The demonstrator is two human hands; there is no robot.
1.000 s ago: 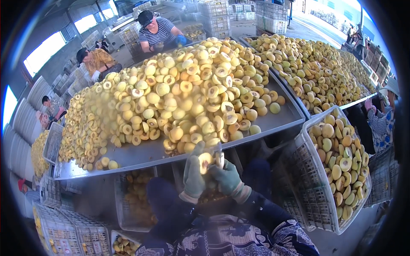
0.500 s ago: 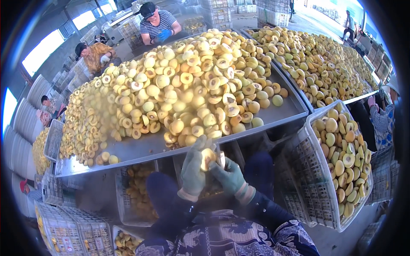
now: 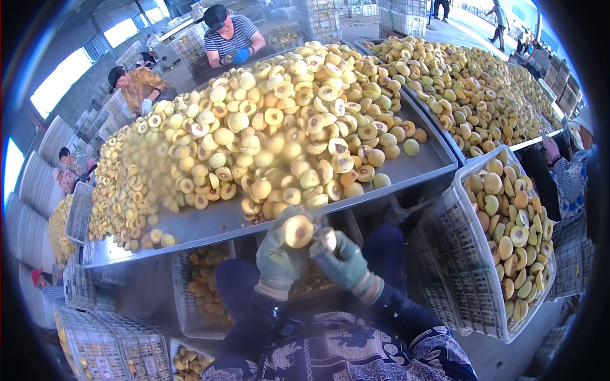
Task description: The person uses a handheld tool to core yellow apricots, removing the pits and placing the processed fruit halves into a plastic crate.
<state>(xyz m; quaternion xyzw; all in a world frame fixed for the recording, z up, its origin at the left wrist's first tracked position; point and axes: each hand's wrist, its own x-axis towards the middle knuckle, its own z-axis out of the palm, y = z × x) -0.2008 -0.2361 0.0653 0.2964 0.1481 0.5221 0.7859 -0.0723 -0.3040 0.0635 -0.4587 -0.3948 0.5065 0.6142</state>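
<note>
My left hand (image 3: 276, 261), in a grey-green glove with a pale cuff, grips a halved yellow stone fruit (image 3: 298, 232) just before the table's near edge. The cut face with its brown hollow is turned up. Close on its right, my right hand (image 3: 347, 261), gloved alike, is closed round a small pale, shiny piece (image 3: 327, 239); blur hides what kind it is. A small gap separates the two hands. Beyond them a big heap of yellow fruit halves (image 3: 254, 136) lies on a metal-topped table (image 3: 210, 222), many with brown centres showing.
To my right stands a tilted grey plastic crate (image 3: 459, 209) full of fruit halves. Another crate (image 3: 184, 298) with fruit sits below the table, left of my legs. A second heaped table (image 3: 470, 95) adjoins at the right. Co-workers sit around: one in stripes (image 3: 230, 39) across the heap.
My hands have drawn slightly apart, the left moving a little leftward. The fruit half now shows its cut face more fully. Across the table, co-workers' hands have shifted slightly.
</note>
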